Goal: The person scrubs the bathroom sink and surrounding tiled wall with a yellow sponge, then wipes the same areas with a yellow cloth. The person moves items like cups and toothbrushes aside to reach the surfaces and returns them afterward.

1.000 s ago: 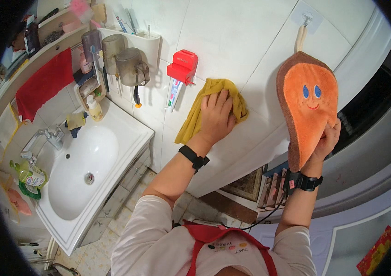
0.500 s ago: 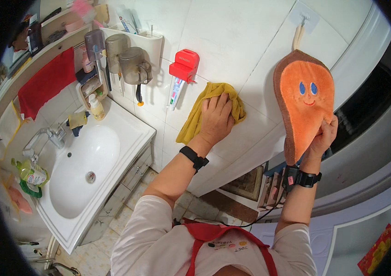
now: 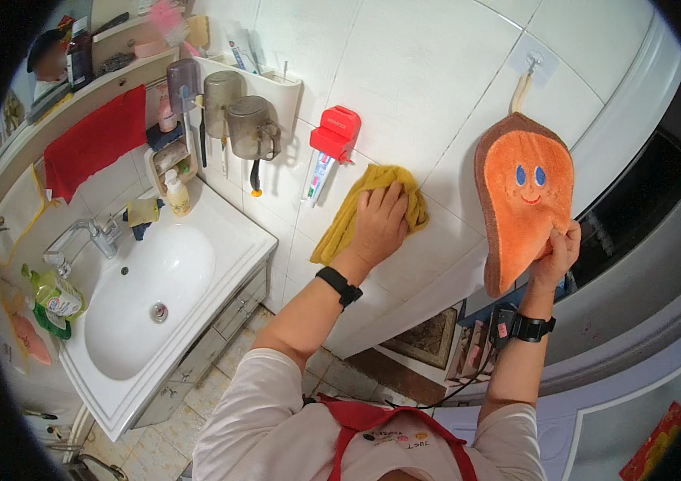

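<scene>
My left hand [image 3: 379, 228] presses a bunched mustard-yellow cloth [image 3: 336, 228] against the white tiled wall, its fingers bent over the folds. At the right, an orange hand towel [image 3: 517, 228] with a brown edge and a stitched smiling face hangs by a loop from a clear wall hook [image 3: 535, 61]. My right hand [image 3: 557, 256] pinches the side of that towel near its narrow lower end; the thumb is partly hidden. Just left of the cloth, a red toothpaste dispenser [image 3: 335, 132] on the wall holds a toothpaste tube [image 3: 319, 178].
Left lies a white washbasin [image 3: 148, 321] with a chrome faucet [image 3: 100, 236], a pump bottle [image 3: 177, 192] and a green-yellow bottle [image 3: 60, 297]. Cups [image 3: 252, 128] hang under a wall rack. A red cloth [image 3: 96, 144] hangs behind the basin. A pale door frame [image 3: 613, 104] stands at the right.
The whole view has shifted, so wall things sit lower in the picture. Against the wall, my left hand and the cloth have slid slightly left. The towel's lower end has swung a little left.
</scene>
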A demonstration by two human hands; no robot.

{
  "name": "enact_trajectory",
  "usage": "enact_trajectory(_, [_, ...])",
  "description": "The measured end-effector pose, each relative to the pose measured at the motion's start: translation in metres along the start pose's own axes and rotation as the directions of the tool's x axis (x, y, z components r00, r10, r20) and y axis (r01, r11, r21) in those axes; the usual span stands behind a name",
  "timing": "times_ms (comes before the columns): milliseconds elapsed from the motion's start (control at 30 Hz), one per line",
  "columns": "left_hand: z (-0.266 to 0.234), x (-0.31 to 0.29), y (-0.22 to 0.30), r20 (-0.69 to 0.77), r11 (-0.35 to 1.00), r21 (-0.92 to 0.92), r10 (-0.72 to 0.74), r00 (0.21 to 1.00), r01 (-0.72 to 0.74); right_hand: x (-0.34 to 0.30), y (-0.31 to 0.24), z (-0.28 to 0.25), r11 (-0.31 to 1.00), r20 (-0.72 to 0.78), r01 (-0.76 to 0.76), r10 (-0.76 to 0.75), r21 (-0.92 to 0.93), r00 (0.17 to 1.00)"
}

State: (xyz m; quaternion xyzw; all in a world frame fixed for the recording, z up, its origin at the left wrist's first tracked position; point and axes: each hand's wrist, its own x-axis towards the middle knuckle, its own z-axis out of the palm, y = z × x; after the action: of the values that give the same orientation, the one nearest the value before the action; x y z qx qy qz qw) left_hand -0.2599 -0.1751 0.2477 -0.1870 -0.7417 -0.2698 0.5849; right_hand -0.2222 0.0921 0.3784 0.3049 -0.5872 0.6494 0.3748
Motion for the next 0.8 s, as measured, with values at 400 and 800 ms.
enact_trajectory(400, [0.015, -0.058, 0.007, 0.008, 0.492, -0.653, -0.755, 0.655, 0.575, -0.058, 0.004, 0.049, 0.571, 0.355, 0.330, -0.072, -0.752, 0.932])
enact_trajectory(800, [-0.075, 0.028, 0.126, 0.343, -0.206, -0.937, -0.690, 0.637, 0.282, -0.205, 0.022, 0.061, 0.768, 0.660, -0.601, 0.571, -0.220, 0.488])
